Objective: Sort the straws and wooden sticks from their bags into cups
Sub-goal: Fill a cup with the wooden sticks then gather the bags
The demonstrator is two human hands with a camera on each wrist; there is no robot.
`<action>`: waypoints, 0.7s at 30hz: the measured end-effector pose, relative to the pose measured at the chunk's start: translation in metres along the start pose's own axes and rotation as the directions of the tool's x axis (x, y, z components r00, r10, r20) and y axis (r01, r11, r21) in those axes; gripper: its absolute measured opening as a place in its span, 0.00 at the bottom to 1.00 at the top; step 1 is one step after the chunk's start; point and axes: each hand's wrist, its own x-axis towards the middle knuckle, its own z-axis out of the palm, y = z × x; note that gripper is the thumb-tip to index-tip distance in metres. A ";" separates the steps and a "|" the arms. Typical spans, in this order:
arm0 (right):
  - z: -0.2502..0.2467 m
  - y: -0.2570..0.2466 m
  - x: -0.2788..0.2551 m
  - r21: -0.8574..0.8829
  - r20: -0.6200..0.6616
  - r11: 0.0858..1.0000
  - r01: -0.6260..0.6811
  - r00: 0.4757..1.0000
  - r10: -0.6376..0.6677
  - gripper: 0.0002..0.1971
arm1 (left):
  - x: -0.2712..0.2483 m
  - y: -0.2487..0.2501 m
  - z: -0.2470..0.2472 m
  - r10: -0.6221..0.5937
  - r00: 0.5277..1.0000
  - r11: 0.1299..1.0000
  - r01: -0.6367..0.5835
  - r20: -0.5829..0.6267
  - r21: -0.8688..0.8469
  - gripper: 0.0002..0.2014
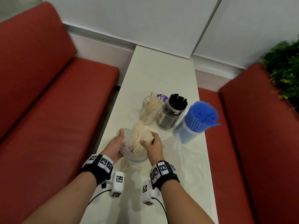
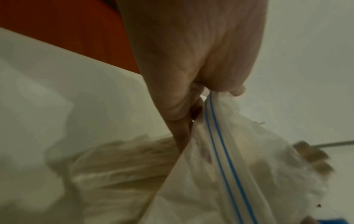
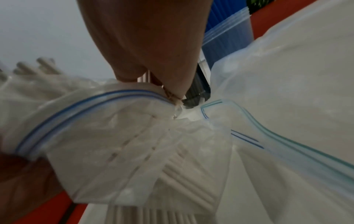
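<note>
- Head view: left hand (image 1: pixel 115 143) pinches the rim of the zip bag (image 1: pixel 127 139), likely to keep the mouth open; right hand (image 1: pixel 152 143) is wrapped round the wooden sticks (image 1: pixel 141 137) that poke out of it, probably to lift the bundle free.
- Clear cup (image 1: pixel 148 110) just beyond already has some sticks, so that looks like the target; black straws (image 1: pixel 178 101) in a jar and blue straws (image 1: pixel 202 113) in a cup stand beside it, seemingly sorted.
- Narrow white table (image 1: pixel 161 70) runs between red benches (image 1: pixel 48 86), white wall behind, green plant (image 1: pixel 284 65) far right.
- Left wrist view: fingers (image 2: pixel 178 106) curled on the bag edge by its blue zip line (image 2: pixel 220 144); sticks blurred inside.
- Right wrist view: the right hand's fingers (image 3: pixel 143 53) close on the sticks at the bag mouth; a second empty bag (image 3: pixel 287 91) lies just beside on the table.
</note>
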 end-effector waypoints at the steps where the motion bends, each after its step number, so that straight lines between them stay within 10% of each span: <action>1: 0.000 0.003 -0.003 -0.022 0.020 1.000 0.022 1.000 -0.022 0.23 | -0.002 -0.001 0.002 0.009 0.998 0.998 -0.006 -0.055 0.062 0.37; 4: 0.000 0.008 -0.014 -0.042 0.078 0.997 0.060 0.995 -0.057 0.14 | -0.009 0.002 0.005 0.103 0.987 0.942 -0.058 -0.122 0.330 0.29; 11: -0.012 0.005 -0.019 0.014 0.100 0.997 0.079 0.992 -0.081 0.07 | 0.001 0.013 0.003 0.275 0.957 0.516 -0.063 -0.095 0.854 0.09; 15: -0.017 0.004 -0.014 0.034 0.051 0.998 0.059 0.997 -0.060 0.08 | 0.010 0.011 -0.001 0.257 0.962 0.538 -0.061 -0.095 0.841 0.11; 21: -0.023 0.007 -0.009 -0.092 0.136 0.995 0.033 0.991 -0.020 0.12 | 0.019 0.023 0.017 0.219 0.969 0.835 -0.127 -0.112 0.535 0.02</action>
